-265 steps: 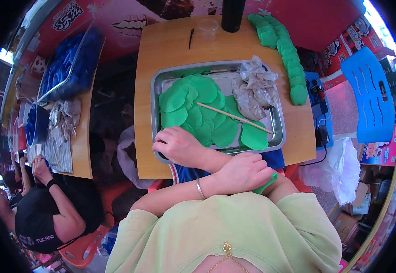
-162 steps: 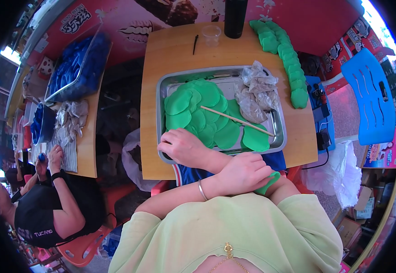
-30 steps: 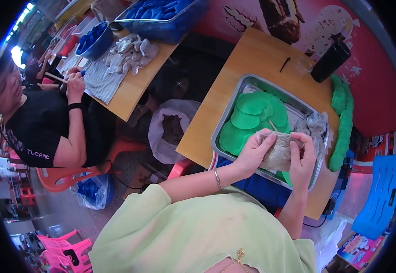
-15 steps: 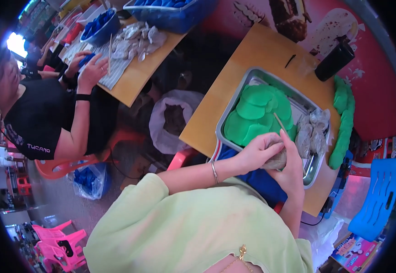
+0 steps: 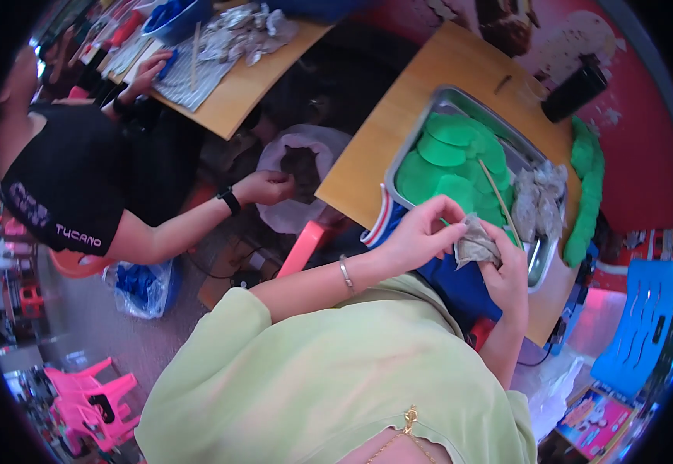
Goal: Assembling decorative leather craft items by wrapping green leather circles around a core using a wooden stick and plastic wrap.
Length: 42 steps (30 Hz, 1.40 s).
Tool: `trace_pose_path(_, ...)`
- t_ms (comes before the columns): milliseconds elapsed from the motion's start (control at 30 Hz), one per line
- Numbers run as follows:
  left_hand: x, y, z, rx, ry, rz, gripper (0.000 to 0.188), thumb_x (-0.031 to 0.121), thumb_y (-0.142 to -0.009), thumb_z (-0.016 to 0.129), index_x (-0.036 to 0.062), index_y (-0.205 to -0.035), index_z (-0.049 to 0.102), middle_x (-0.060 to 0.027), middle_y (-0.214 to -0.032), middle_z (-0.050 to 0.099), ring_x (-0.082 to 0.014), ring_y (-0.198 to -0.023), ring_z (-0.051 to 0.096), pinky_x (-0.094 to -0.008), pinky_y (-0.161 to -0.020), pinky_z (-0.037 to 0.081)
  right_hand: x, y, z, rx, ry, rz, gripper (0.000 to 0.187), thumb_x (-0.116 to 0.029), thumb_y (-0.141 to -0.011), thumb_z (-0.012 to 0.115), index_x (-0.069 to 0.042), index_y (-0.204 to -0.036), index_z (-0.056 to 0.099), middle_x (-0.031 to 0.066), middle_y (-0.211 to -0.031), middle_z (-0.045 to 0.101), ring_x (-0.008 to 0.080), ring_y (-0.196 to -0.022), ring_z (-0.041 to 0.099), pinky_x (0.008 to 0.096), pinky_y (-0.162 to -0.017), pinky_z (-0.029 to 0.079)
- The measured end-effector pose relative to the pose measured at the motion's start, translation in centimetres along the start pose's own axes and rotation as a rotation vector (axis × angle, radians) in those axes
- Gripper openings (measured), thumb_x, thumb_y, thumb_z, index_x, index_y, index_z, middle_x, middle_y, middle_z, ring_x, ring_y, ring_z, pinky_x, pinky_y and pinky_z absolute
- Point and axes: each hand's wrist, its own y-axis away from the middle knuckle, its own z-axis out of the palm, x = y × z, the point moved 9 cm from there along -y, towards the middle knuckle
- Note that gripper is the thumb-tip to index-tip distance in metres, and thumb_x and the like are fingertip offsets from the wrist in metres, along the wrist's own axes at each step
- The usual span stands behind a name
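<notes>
Hands meet over the near edge of a metal tray (image 5: 451,99): the left hand (image 5: 421,236) and the right hand (image 5: 508,271) both pinch a small grey, crumpled wrapper (image 5: 476,246), held in the air just above the tray's near rim and a blue cloth (image 5: 456,282) on the lap. Left fingertips close on its left edge, while the right fingers curl around its lower right side, so both hands are clenched on the one piece. It looks thin, limp and very light, more like creased foil or paper than anything stiff; it would likely tear or unfold if pulled hard, so a light pinch at opposite edges, as here, suits it better than a squeeze in the middle. On the tray lie flat green discs (image 5: 449,158), a thin wooden stick (image 5: 497,193) resting across them, and a heap of similar grey wrappers (image 5: 539,203) at the right end. A row of green pieces (image 5: 586,189) runs along the wooden table (image 5: 398,116) beyond the tray. At a neighbouring table a person in a black shirt (image 5: 66,193) reaches a hand into a pale bag (image 5: 299,174).
</notes>
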Motion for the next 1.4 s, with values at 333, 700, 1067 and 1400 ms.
trace_pose_path(333,3.6,-1.3,-0.8,0.103,-0.577,0.349,0.012,0.006,-0.083,0.064,0.0003,-0.089,0.056,-0.0054,-0.084,0.058,-0.0127,-0.070,0.057,-0.0248,-0.059,0.048,8.7,4.5,-6.4,0.456,-0.731,0.257,0.032,0.002,-0.089,0.046,-0.001,-0.120,0.050,0.0006,-0.088,0.057,0.0049,-0.068,0.049,0.0183,-0.058,0.039)
trace_pose_path(700,2.9,-5.0,3.1,0.041,-1.447,0.431,0.028,0.028,-0.069,0.076,0.0079,-0.076,0.057,-0.0067,-0.076,0.056,-0.0265,-0.079,0.056,-0.0370,-0.067,0.046,7.3,1.7,-2.6,0.306,-0.814,0.307,0.040,0.003,-0.086,0.047,-0.003,-0.125,0.045,0.0002,-0.090,0.055,0.0023,-0.060,0.041,0.0179,-0.051,0.032)
trace_pose_path(1067,1.9,-6.0,0.5,0.099,-1.225,0.277,0.015,0.014,-0.076,0.069,0.0025,-0.081,0.060,-0.0080,-0.075,0.059,-0.0235,-0.066,0.059,-0.0341,-0.059,0.047,7.3,-2.8,0.1,0.226,-0.876,0.166,0.022,-0.011,-0.094,0.051,-0.003,-0.115,0.054,0.0009,-0.093,0.062,0.0011,-0.062,0.044,0.0161,-0.054,0.037)
trace_pose_path(1400,2.8,-5.9,-1.2,0.163,-0.619,0.325,0.006,0.006,-0.083,0.065,0.0004,-0.085,0.064,-0.0050,-0.081,0.060,-0.0110,-0.073,0.058,-0.0220,-0.058,0.045,7.4,-3.0,0.1,0.312,-0.746,0.094,0.020,-0.007,-0.087,0.063,-0.003,-0.106,0.057,-0.0015,-0.091,0.058,0.0045,-0.078,0.051,0.0184,-0.069,0.042)
